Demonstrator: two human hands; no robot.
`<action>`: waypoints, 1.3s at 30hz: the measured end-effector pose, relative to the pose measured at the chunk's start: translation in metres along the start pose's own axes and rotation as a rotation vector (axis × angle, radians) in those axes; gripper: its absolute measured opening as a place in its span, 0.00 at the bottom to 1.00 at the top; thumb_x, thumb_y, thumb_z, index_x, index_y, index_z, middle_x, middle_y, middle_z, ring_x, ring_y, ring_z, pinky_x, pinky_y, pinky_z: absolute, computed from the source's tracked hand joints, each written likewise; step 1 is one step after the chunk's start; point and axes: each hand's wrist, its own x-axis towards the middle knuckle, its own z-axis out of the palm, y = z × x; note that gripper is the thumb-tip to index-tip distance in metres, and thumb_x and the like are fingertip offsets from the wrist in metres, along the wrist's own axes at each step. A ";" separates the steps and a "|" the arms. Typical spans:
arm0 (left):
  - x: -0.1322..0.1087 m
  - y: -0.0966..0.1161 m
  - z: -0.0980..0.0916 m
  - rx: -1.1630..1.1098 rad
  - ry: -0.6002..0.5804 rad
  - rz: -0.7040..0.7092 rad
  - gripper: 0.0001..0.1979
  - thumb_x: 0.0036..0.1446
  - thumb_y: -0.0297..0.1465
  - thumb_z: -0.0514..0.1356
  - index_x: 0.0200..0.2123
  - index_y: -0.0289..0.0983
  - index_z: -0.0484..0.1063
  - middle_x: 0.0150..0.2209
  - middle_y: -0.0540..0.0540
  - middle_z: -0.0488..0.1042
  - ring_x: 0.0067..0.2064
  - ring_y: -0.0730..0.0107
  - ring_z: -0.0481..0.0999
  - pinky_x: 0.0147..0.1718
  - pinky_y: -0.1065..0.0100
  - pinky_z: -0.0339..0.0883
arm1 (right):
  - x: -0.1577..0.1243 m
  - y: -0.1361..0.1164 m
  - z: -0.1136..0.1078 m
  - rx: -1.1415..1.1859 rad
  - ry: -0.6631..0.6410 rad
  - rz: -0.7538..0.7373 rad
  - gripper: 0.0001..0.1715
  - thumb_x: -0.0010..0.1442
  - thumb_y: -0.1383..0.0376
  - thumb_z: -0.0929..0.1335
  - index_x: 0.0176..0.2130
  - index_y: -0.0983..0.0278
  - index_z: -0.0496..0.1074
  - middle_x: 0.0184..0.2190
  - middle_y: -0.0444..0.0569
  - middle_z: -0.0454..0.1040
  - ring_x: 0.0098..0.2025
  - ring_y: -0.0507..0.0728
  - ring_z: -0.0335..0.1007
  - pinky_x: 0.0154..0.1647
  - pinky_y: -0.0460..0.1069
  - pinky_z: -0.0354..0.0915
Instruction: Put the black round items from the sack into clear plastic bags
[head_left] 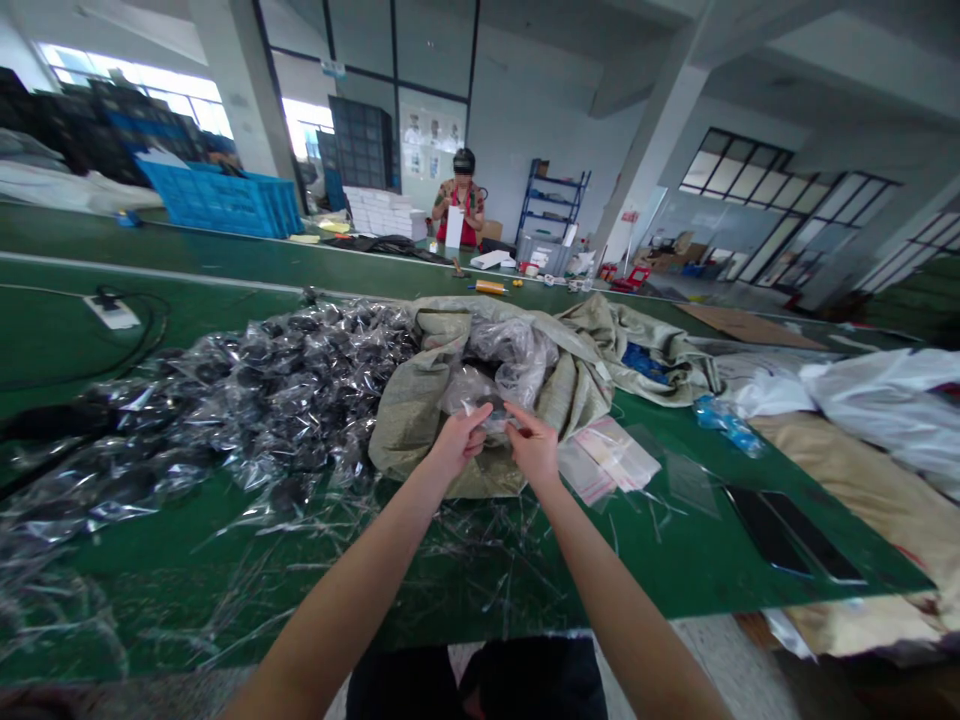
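Over the green bench (465,590), 2 hands (457,442) (534,445) pinching 1 plastic bag (474,395)

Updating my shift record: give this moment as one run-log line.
left hand: clear bag | right hand: same bag | behind: woven sack

Just ahead of the left hand (457,445) and right hand (534,447), a woven sack (409,435) blocks forward reach. A heap of plastic-wrapped black items (285,400) stands left of the left hand, and flat plastic bags (607,460) lie just right of the right hand. Toward the body, hands could pass above the green bench (750,560), with only thin plastic scraps (480,560) on it.
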 end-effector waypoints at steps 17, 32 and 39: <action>0.001 -0.027 0.028 -0.559 0.134 0.111 0.20 0.52 0.42 0.65 0.41 0.32 0.75 0.14 0.57 0.63 0.13 0.85 0.52 0.11 0.78 0.41 | -0.009 -0.019 0.026 0.105 0.101 0.073 0.27 0.49 0.52 0.73 0.46 0.62 0.70 0.52 0.54 0.71 0.53 0.61 0.67 0.48 0.53 0.67; -0.003 -0.022 0.025 -0.566 0.131 0.174 0.16 0.48 0.37 0.69 0.30 0.34 0.67 0.17 0.59 0.60 0.13 0.89 0.45 0.10 0.78 0.35 | 0.021 -0.019 0.025 0.076 -0.008 -0.024 0.10 0.50 0.57 0.72 0.29 0.61 0.76 0.40 0.50 0.79 0.42 0.59 0.75 0.45 0.53 0.70; -0.020 -0.008 -0.015 -0.315 -0.004 0.121 0.23 0.52 0.49 0.61 0.41 0.35 0.72 0.32 0.47 0.76 0.14 0.89 0.44 0.11 0.78 0.35 | 0.040 -0.040 -0.008 0.028 -0.038 -0.081 0.09 0.48 0.58 0.73 0.28 0.62 0.77 0.33 0.48 0.80 0.37 0.58 0.75 0.44 0.54 0.69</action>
